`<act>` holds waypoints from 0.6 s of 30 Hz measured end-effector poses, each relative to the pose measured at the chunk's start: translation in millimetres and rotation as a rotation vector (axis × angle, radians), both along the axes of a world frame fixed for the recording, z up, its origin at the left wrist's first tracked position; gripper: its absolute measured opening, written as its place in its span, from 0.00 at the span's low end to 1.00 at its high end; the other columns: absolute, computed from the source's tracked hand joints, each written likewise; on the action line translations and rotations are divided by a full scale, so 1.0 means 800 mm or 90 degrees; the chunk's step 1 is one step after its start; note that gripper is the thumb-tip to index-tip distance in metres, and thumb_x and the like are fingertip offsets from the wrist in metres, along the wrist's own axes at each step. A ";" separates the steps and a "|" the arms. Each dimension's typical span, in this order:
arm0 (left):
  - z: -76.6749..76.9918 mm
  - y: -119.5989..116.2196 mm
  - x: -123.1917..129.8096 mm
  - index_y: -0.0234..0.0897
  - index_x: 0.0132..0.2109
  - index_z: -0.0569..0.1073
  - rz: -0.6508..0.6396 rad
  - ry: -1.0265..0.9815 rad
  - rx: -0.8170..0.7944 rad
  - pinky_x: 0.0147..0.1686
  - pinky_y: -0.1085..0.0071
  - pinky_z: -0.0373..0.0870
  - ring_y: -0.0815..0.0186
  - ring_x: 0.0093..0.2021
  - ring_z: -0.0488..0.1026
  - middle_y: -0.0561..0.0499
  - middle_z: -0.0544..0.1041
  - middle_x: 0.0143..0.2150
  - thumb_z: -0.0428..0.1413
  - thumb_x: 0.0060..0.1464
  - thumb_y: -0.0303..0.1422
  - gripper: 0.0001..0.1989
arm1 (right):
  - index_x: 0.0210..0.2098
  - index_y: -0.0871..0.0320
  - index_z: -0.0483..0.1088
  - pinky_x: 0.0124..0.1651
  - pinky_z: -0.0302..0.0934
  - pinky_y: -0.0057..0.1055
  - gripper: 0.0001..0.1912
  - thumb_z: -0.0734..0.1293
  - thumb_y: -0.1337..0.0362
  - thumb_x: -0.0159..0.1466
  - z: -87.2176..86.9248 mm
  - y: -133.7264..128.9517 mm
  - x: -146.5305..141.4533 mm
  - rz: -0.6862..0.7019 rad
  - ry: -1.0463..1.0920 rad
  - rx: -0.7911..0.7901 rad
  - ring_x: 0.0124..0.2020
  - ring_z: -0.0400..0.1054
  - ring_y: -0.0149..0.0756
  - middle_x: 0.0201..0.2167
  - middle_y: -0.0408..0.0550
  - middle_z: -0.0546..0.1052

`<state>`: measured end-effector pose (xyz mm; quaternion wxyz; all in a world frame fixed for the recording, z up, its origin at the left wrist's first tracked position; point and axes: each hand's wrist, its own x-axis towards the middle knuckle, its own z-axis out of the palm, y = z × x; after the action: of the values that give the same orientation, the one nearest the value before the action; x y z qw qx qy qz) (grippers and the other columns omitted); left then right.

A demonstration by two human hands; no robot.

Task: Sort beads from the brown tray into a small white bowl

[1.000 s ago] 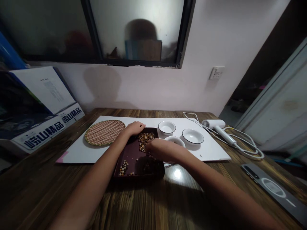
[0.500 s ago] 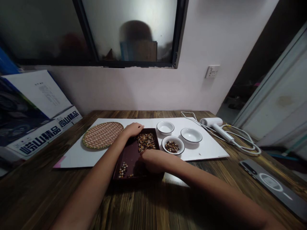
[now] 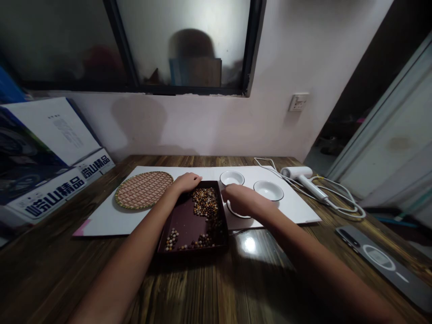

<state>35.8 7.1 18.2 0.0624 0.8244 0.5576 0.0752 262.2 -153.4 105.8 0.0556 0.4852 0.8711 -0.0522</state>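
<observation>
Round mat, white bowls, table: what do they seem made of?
Round mat: probably straw or plant fibre, matte, from its visible weave. White bowls: likely enamelled metal, glossy, with dark rims; ceramic is possible. Table: glossy wood or laminate, streaky grain, bright glare.

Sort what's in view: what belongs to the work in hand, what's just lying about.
In use:
dark red tray, left hand at its far edge
small round beads in it
white bowls, right hand over the nearest

Apparently lying about:
woven mat
hair dryer
phone-like device
printed box
</observation>
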 end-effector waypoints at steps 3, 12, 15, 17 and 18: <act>0.000 -0.001 0.000 0.39 0.39 0.81 0.002 -0.004 0.005 0.41 0.67 0.67 0.57 0.45 0.77 0.41 0.82 0.47 0.42 0.66 0.45 0.25 | 0.44 0.62 0.77 0.39 0.60 0.27 0.16 0.63 0.79 0.62 -0.006 -0.013 -0.035 0.150 0.010 -0.045 0.39 0.72 0.35 0.42 0.52 0.81; 0.000 -0.002 0.000 0.39 0.39 0.81 0.003 0.002 0.008 0.44 0.67 0.68 0.55 0.48 0.77 0.41 0.82 0.49 0.42 0.67 0.44 0.25 | 0.49 0.66 0.77 0.35 0.62 0.29 0.17 0.68 0.73 0.60 -0.064 -0.022 -0.074 0.291 -0.048 -0.082 0.37 0.73 0.38 0.44 0.55 0.81; 0.000 -0.001 0.000 0.39 0.38 0.81 0.001 0.000 0.008 0.44 0.66 0.68 0.55 0.47 0.77 0.40 0.82 0.49 0.42 0.66 0.44 0.25 | 0.45 0.67 0.78 0.36 0.61 0.28 0.14 0.68 0.76 0.60 -0.057 -0.021 -0.076 0.303 -0.061 -0.093 0.37 0.73 0.37 0.41 0.55 0.82; 0.000 -0.001 0.000 0.39 0.37 0.81 -0.006 -0.005 0.011 0.43 0.66 0.68 0.55 0.45 0.77 0.40 0.82 0.47 0.42 0.66 0.45 0.25 | 0.42 0.68 0.79 0.38 0.61 0.28 0.12 0.67 0.78 0.60 -0.046 -0.020 -0.073 0.286 -0.068 -0.097 0.35 0.72 0.35 0.39 0.55 0.82; 0.000 -0.002 -0.001 0.39 0.37 0.81 -0.009 -0.008 0.013 0.42 0.66 0.68 0.55 0.45 0.77 0.40 0.82 0.46 0.42 0.66 0.44 0.25 | 0.40 0.67 0.80 0.38 0.61 0.28 0.12 0.67 0.79 0.59 -0.039 -0.018 -0.070 0.270 -0.067 -0.094 0.34 0.71 0.35 0.37 0.54 0.82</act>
<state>35.4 5.8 18.5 0.0581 0.8285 0.5503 0.0859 206.3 -168.1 74.3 0.1460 0.2878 0.9433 -0.0775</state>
